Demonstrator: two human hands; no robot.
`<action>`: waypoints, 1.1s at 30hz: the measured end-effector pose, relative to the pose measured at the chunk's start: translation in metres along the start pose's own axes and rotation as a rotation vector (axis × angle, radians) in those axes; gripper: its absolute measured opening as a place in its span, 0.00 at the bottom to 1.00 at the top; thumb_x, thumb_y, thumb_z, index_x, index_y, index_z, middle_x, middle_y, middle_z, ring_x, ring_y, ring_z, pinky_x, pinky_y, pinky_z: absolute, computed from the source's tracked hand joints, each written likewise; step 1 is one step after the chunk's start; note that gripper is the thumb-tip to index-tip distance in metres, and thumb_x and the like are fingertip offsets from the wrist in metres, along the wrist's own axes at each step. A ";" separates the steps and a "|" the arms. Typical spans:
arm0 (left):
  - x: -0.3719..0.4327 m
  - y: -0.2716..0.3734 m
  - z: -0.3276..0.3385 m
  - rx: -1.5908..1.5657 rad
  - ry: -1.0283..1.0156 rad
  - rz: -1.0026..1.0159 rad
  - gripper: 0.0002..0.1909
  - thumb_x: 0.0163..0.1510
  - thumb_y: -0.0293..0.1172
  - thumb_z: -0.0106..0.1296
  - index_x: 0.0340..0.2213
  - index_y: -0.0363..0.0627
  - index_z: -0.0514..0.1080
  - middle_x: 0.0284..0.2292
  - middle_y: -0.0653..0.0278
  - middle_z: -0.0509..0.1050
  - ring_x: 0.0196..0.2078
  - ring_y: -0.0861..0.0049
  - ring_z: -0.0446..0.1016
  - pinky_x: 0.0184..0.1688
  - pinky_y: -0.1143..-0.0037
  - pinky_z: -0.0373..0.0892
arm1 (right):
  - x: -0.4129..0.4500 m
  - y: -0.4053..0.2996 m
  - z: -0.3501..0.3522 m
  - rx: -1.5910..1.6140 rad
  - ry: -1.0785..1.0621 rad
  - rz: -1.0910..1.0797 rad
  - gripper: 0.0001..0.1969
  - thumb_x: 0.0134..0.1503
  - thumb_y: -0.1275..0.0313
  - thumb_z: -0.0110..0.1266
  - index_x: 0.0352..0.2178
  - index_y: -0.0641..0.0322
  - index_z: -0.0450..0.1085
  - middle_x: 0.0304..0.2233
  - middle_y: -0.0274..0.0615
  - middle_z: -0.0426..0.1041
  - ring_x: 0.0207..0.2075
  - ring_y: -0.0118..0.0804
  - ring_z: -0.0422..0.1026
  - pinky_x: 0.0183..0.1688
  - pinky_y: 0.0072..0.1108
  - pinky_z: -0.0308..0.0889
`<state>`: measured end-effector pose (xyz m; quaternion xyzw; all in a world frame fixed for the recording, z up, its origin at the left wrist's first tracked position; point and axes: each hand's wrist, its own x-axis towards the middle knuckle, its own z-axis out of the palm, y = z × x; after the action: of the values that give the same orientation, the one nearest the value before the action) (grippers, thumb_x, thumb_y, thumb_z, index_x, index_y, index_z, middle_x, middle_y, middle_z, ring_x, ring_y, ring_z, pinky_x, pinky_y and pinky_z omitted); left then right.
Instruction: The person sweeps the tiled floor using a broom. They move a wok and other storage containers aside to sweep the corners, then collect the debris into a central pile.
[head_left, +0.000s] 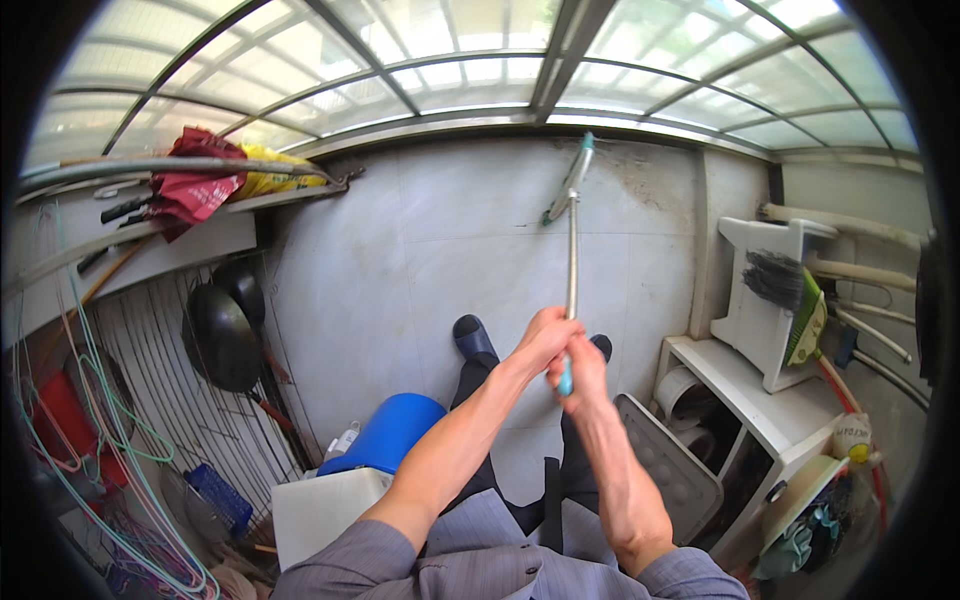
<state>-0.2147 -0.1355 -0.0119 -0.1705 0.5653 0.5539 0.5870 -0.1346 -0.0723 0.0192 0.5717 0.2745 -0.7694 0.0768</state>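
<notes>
A flat mop (573, 196) with a silvery metal pole stretches out before me, its head with teal ends lying against the foot of the window wall. Around the pole my left hand (553, 334) is closed, just above my right hand (581, 371). The right one grips the pole's lower end, where a light-blue grip shows beneath the fingers. Both hands touch each other. Under the mop is a light grey tiled floor (472, 262), with brownish dirt at its far right part. My feet in dark blue slippers (474, 337) stand on these tiles.
A blue bucket (405, 427) and a white bin (322, 510) stand near my left leg. Dark pans (221, 337) hang on a wire rack at left, below a folded red umbrella (199, 180). At right are a white cabinet (757, 390), an upturned white stool (757, 300) and a green brush (808, 319).
</notes>
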 end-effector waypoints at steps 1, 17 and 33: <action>-0.015 -0.001 -0.006 0.006 0.032 0.013 0.09 0.50 0.30 0.53 0.27 0.36 0.69 0.16 0.66 0.66 0.08 0.82 0.60 0.08 0.76 0.56 | -0.017 0.006 0.008 0.021 -0.006 0.017 0.06 0.60 0.69 0.42 0.29 0.56 0.62 0.17 0.31 0.64 0.12 0.23 0.62 0.10 0.16 0.58; 0.201 0.032 0.068 0.311 0.464 -0.071 0.13 0.50 0.31 0.50 0.17 0.36 0.68 0.12 0.63 0.66 0.10 0.80 0.61 0.10 0.74 0.51 | 0.189 -0.110 -0.080 0.407 -0.262 0.428 0.07 0.57 0.72 0.50 0.26 0.60 0.63 0.17 0.33 0.64 0.13 0.22 0.62 0.11 0.14 0.56; 0.210 0.028 0.310 0.455 0.004 -0.087 0.10 0.49 0.31 0.51 0.23 0.35 0.71 0.14 0.64 0.68 0.12 0.81 0.63 0.14 0.76 0.59 | 0.098 -0.228 -0.270 0.353 -0.023 0.042 0.06 0.60 0.70 0.47 0.30 0.60 0.63 0.20 0.34 0.65 0.14 0.20 0.62 0.11 0.12 0.55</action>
<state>-0.1441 0.2257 -0.0857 -0.0592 0.6690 0.3859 0.6325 -0.0398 0.2756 -0.0481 0.5731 0.1223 -0.8103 -0.0056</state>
